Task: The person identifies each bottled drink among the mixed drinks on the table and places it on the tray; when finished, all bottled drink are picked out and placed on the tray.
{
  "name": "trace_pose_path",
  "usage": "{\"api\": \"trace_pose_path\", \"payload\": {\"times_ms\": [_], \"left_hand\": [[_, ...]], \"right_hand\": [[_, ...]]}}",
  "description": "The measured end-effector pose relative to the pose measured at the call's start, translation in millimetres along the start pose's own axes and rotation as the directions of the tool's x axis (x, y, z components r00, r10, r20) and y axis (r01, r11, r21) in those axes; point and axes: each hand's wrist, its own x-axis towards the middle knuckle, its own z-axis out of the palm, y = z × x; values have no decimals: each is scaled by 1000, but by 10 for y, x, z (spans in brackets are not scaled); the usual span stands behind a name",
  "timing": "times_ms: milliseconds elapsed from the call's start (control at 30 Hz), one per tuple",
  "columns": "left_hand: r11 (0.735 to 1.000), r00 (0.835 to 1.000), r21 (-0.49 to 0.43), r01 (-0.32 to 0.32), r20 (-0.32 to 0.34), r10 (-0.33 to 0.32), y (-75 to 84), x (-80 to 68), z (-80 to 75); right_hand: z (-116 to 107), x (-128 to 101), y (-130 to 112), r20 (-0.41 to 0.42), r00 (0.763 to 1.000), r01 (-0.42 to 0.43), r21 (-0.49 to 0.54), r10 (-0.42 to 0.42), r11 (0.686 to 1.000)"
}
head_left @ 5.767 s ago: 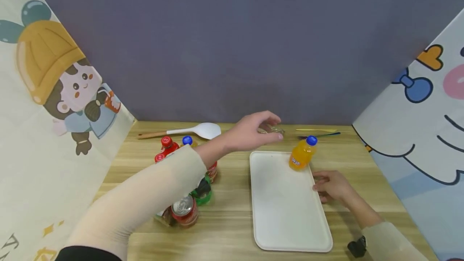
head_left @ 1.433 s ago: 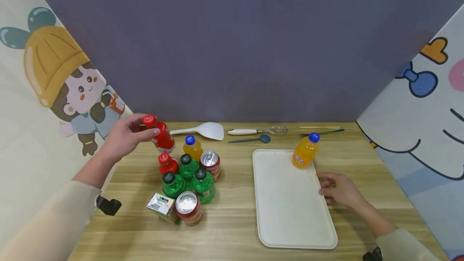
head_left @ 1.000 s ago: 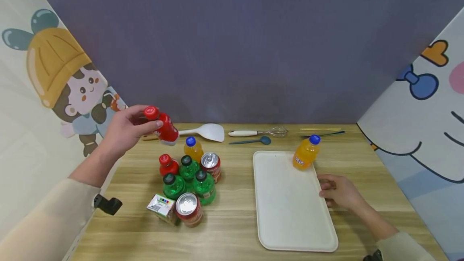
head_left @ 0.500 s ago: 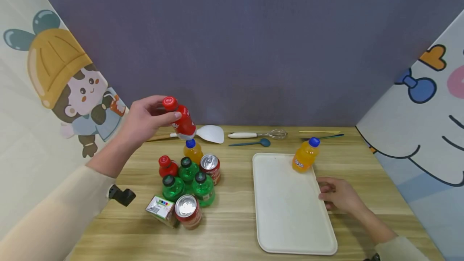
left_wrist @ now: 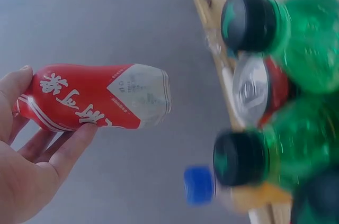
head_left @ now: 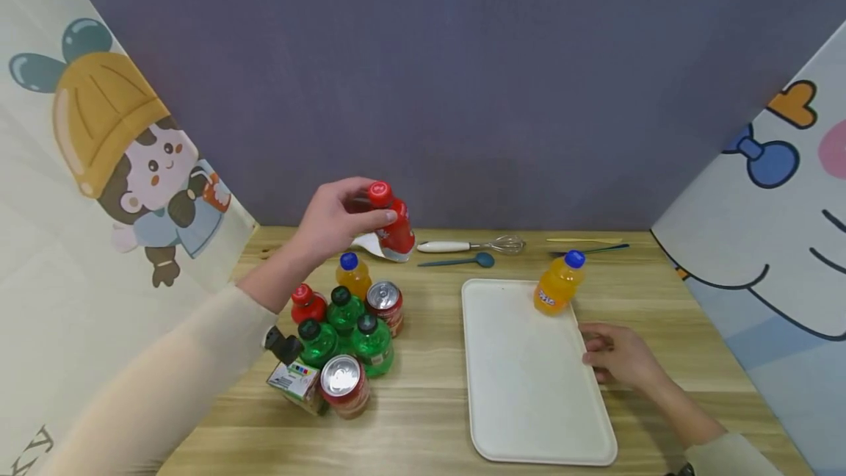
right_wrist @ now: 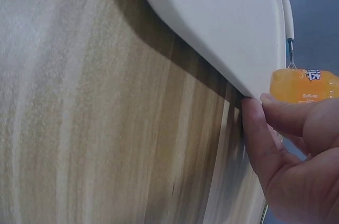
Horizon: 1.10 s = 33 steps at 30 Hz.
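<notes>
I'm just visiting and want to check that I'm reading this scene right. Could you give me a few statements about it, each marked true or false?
1. The left hand holds a red bottle in the air. True.
2. The white tray holds three bottles. False: only one orange bottle stands on it.
3. The right hand touches the tray's edge. True.
4. The whisk lies on the tray. False: it lies on the table behind the tray.
5. The green bottles stand left of the tray. True.

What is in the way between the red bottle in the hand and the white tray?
Nothing visible. The left hand holds the red bottle in the air, left of the white tray. The tray carries only an orange bottle at its far right corner; the right hand touches its right edge.
</notes>
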Motion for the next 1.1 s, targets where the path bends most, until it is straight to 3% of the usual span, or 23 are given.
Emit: {"api": "trace_pose_path", "payload": {"times_ms": [367, 733, 933, 1100], "left_hand": [[999, 995, -43, -13, 94, 17, 35, 265, 603], [1000, 985, -20, -3, 174, 6, 61, 501, 1082], [1000, 985, 20, -9, 172, 5, 26, 627, 1331], [1000, 984, 10, 24, 176, -25, -18, 678, 1554]], "right_hand": [[10, -4, 21, -10, 1000, -5, -16, 5, 1000], [-11, -12, 9, -35, 999, 33, -65, -35, 997], [-18, -10, -24, -34, 999, 21, -59, -23, 998], [1, -14, -41, -29, 1000, 7, -43, -9, 999]]}}
